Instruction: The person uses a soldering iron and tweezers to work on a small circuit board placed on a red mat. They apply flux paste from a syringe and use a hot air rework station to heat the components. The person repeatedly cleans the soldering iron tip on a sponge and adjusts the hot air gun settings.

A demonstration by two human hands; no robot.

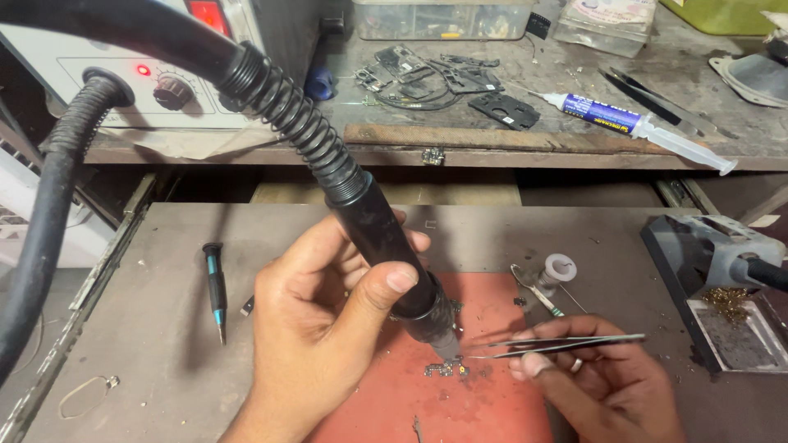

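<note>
Head view, looking down: the left hand (324,328) has its fingers wrapped tight round a hot-air wand (394,262), thumb pressed flat along the smooth black barrel. The wand's long axis runs on a slant from upper left to lower right, its metal nozzle pointing down at a small circuit part (443,369) lying on the red mat (492,410). Behind the grip, a ribbed black spring sleeve gives way to a thick rubbery hose (123,33) that arcs up and away to the left.

Over on the right hand (607,381), fingers pinch a pair of slim metal tweezers (558,344), lying almost level, tips pointing left and sitting just beside the nozzle, right above the little part.

Out from there on the worn grey bench (164,344): a small black screwdriver (216,287) with a teal band lies to the left, tip toward the viewer. A spool of solder wire (560,268) stands near the mat's far edge. At right, a grey iron stand (714,287) holds brassy cleaning wool. On the shelf behind, the rework station (148,82) shows a red lamp and a knob, and a clear syringe (640,127) with a blue label lies slanted.
</note>
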